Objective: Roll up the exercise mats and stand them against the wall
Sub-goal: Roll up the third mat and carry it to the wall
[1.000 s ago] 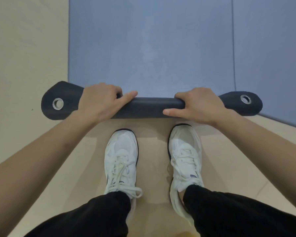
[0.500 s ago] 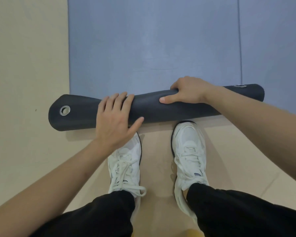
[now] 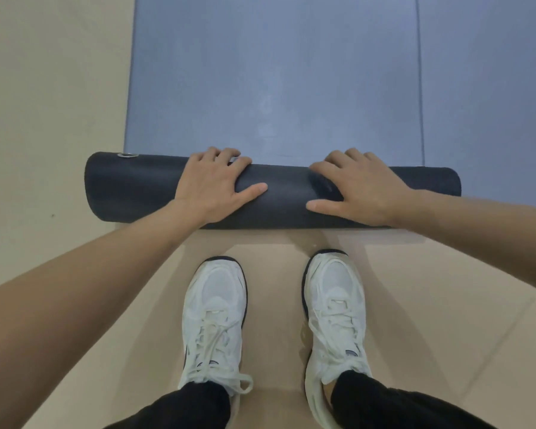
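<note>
The mat (image 3: 276,78) is rolled only at its near end; the dark roll (image 3: 279,193) lies across the floor (image 3: 44,88) just under both palms, with the flat blue length stretching away beyond the fingertips. Compared with half a second earlier, the roll is seen to be thicker and squared up across the mat, and the left hand (image 3: 212,184), then laid on the near side of the roll, is now placed on top. The right hand (image 3: 358,188) is likewise spread over the roll. Neither hand is clenched: the fingers (image 3: 226,156) are draped flat over the crest and far side, thumbs pointing inward along the near face, so the roll is pressed and pushed rather than gripped. An eyelet (image 3: 129,155) is seen at the roll's left end, well outside the left fingers. A second mat (image 3: 489,88) lies flat beyond the right fingers. White shoes (image 3: 217,320) stand behind the wrists. Rolling is judged barely begun; most of the mat is yet to be wound.
</note>
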The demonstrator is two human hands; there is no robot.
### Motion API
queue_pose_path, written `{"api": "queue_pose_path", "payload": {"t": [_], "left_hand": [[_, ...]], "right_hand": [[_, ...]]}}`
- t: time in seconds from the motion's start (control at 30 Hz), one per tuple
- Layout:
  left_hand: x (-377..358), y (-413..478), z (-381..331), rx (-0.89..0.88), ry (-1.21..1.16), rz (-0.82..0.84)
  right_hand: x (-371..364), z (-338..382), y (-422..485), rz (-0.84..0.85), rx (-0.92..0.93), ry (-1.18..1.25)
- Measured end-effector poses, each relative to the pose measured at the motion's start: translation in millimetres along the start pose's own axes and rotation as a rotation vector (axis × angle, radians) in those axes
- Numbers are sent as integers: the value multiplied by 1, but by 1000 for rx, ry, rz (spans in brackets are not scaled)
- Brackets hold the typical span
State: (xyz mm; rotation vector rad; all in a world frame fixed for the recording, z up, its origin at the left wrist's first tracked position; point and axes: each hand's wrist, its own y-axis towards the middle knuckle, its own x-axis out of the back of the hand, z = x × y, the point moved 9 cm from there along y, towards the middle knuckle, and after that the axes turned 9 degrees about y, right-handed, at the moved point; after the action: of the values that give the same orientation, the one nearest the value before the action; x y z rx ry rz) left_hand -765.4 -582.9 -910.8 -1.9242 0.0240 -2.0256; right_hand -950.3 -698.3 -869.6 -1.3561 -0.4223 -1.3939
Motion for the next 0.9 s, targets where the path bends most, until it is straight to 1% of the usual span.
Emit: {"api": "queue_pose_path", "payload": {"t": [0.07,0.13,0.2,0.33,0.4,0.47,0.53,0.57,0.6,0.7,0.77,0.9], "left_hand": [[-4,11,5,-7,-51,51],[-8,20,10,-7,-105,111],[-9,24,13,3,-148,138],[-7,23,13,8,-162,129],[3,18,9,5,-148,64],[22,7,5,12,-166,-93],[42,-14,0,21,-204,-293],[46,-24,-5,17,-202,-353],[46,-33,-12,4,-172,-369],[33,-44,-30,-21,-37,-275],[31,-34,-27,-10,36,-220],[40,-3,-14,-17,85,-199]], "right_hand": [[-9,-5,-13,64,-8,-19],[-24,-5,-18,65,-42,-47],[-40,-4,-19,-31,-91,-75],[-49,0,-15,-322,-100,-89],[-42,1,-15,-436,-66,-75],[-34,0,-14,-504,-18,-79],[-27,-4,-7,-479,3,-61],[-23,-8,-1,-446,0,-45],[-18,-11,4,-403,-14,-24],[-6,-24,23,-256,-80,56],[1,-29,35,-155,-103,115],[14,-41,53,-1,-184,305]]}}
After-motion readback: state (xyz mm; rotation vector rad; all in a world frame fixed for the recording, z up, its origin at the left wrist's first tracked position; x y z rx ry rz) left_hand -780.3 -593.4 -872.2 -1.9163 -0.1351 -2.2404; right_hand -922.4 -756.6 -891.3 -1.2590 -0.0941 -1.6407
